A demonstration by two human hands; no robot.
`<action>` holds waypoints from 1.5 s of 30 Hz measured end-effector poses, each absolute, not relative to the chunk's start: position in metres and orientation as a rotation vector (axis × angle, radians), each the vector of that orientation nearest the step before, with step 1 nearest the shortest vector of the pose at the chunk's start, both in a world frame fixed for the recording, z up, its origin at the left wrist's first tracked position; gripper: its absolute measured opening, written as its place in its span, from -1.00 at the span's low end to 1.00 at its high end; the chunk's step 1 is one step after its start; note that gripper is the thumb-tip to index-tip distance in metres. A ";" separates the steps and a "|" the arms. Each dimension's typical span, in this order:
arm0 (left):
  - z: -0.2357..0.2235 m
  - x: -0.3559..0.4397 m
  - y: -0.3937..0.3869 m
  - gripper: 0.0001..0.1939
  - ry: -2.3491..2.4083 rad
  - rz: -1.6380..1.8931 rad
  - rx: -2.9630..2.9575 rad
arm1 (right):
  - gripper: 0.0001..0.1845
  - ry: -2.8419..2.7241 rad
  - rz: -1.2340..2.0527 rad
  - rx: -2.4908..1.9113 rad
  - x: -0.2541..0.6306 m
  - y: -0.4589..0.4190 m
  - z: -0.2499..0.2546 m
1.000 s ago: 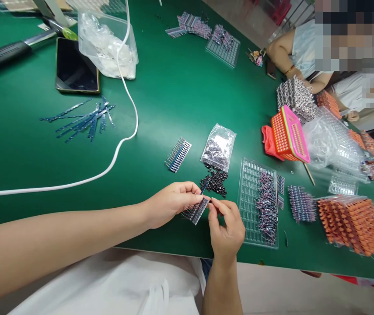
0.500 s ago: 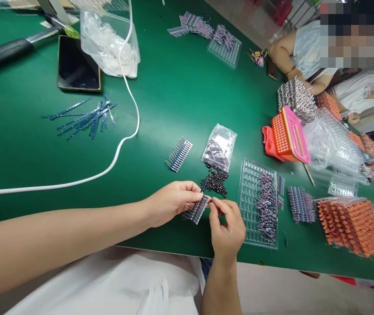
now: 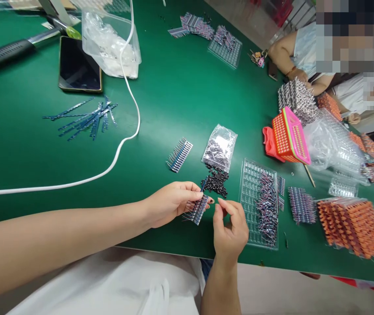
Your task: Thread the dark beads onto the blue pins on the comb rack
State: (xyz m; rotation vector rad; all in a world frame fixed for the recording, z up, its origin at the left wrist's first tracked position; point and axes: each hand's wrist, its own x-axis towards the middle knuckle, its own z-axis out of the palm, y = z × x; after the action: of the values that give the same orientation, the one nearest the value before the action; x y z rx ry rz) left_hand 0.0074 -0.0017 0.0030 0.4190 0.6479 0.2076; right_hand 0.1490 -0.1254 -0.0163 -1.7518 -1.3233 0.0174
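1. The left hand's [image 3: 175,200] thumb and fingers cover the upper end of the strip of small parts [image 3: 197,211], so how it is gripped behind is hidden.
2. A dark speck shows by the left fingertip beyond the strip; it is too small to make out.
3. The left forearm [image 3: 75,236] is cut off by the frame's left edge, the right forearm [image 3: 222,284] by the bottom. At top right, a co-worker's arm [image 3: 280,54] shows, and blurred squares cover the area beside it.
4. Just beyond the hands lies a heap of black beads [image 3: 217,184], touching the lower end of a clear bag [image 3: 220,146]. A second strip [image 3: 180,155] lies left of the bag.
5. Right of the right hand [image 3: 231,229] is a clear tray [image 3: 249,192], its right side piled with thin-legged parts [image 3: 267,210]. Farther right sits an orange stack [image 3: 352,225].
6. A white cable [image 3: 117,153] curves across the table's left side, past blue strips [image 3: 90,118] and a phone [image 3: 80,65].
7. The left hand pinches the strip above the table's near edge, the strip slanting downward.
8. The right hand is half curled near it, thumb and forefinger almost meeting; whether they hold anything, I cannot tell.
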 end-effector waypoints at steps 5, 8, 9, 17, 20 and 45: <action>0.004 0.008 -0.003 -0.74 0.641 0.205 0.405 | -0.77 -1.354 0.029 -1.752 0.149 -0.125 -0.016; 0.002 0.008 -0.003 -0.73 0.620 0.212 0.431 | -0.78 -1.379 0.026 -1.738 0.149 -0.124 -0.016; 0.002 0.007 -0.003 -0.73 0.611 0.213 0.438 | -0.78 -1.380 0.018 -1.735 0.149 -0.124 -0.017; 0.004 0.007 -0.003 -0.74 0.615 0.215 0.450 | -0.76 -1.363 0.022 -1.718 0.150 -0.125 -0.019; 0.005 0.007 -0.001 -0.74 0.620 0.225 0.449 | -0.77 -1.364 0.027 -1.709 0.150 -0.126 -0.019; 0.000 0.002 -0.014 -0.73 0.534 0.284 0.803 | -0.82 -1.385 -0.020 -1.732 0.144 -0.125 -0.014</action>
State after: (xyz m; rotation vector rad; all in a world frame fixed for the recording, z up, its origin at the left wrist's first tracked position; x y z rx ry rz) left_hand 0.0023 -0.0139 -0.0004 0.8034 0.5337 0.2839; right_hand 0.1443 -0.1246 -0.0139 -1.7323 -1.3847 -0.0195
